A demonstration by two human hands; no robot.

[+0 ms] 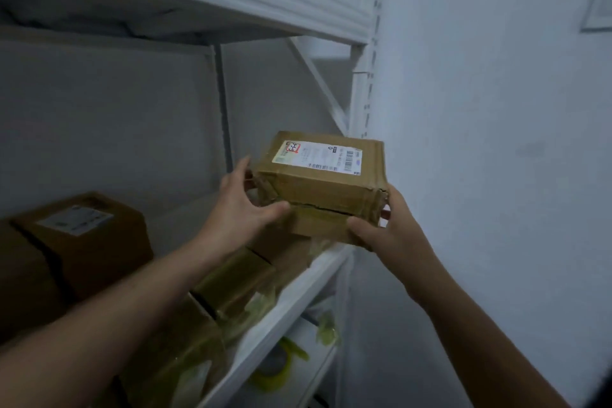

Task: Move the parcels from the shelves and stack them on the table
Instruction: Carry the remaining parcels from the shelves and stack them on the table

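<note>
Both hands are clamped on 1 taped brown parcel [326,189] dead centre, at the shelf's [298,295] right end. The left hand [238,205] grips its 9 o'clock side and the right hand [387,232] its 4 o'clock corner, thumbs on the front. Another labelled parcel [82,235] sits at 8 o'clock. Can't tell if the held one is lifted clear.

Both arms bare, outstretched. The left hand [246,205] grips the left end of the parcel [326,187], thumb across its near face; the right hand [392,230] grips its right end, thumb at the near lower edge.
</note>
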